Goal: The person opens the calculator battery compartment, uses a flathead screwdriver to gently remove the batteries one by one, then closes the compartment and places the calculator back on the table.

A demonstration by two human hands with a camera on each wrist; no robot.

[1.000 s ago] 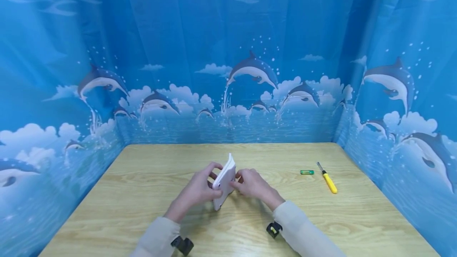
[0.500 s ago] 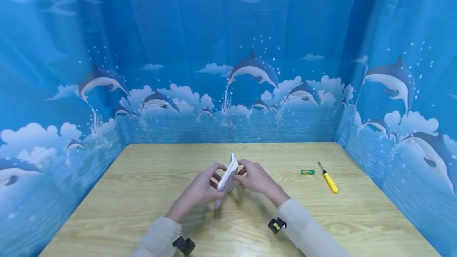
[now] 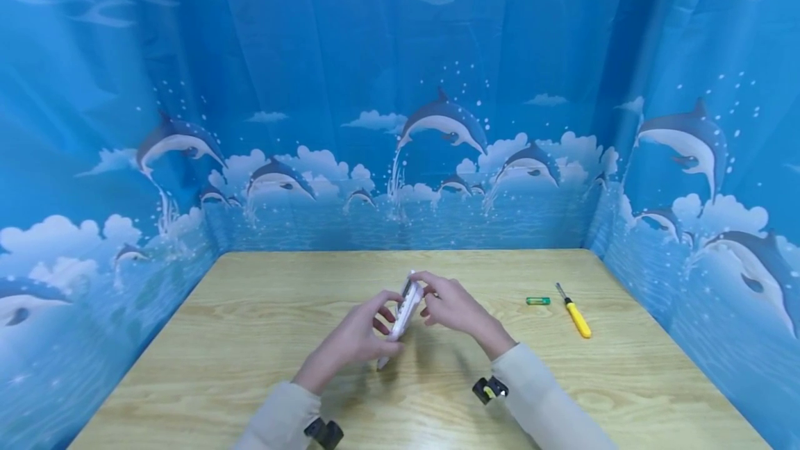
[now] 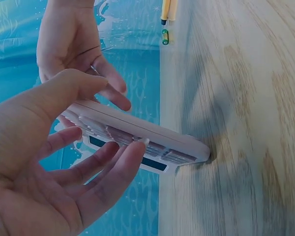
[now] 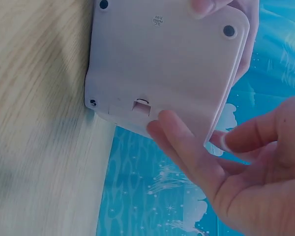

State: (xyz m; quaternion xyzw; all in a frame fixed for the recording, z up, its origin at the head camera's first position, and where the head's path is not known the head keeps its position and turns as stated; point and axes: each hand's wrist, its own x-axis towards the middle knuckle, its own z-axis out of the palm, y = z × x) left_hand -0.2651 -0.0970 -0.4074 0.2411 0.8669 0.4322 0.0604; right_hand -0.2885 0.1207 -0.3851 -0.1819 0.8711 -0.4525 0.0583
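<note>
A white calculator [image 3: 406, 311] stands tilted on edge at the table's middle. My left hand [image 3: 362, 328] grips its near part, the thumb on the back and the fingers on the key side. In the left wrist view the calculator [image 4: 147, 137] shows its keys and dark display, a lower corner meeting the wood. My right hand [image 3: 453, 307] holds the upper edge, a finger hooked over it. The right wrist view shows the calculator's back [image 5: 157, 59], with dark round feet, a small label and a notched battery cover [image 5: 141, 107] near my right fingertips.
A green battery [image 3: 537, 301] lies on the wooden table [image 3: 281, 283] to the right. Beside it is a screwdriver [image 3: 573, 311] with a yellow handle. Blue dolphin-printed curtains [image 3: 375, 54] enclose the back and sides.
The calculator has turned, so its keys and display now show in the head view instead of its back. My right hand has moved up from the back to the upper edge.
</note>
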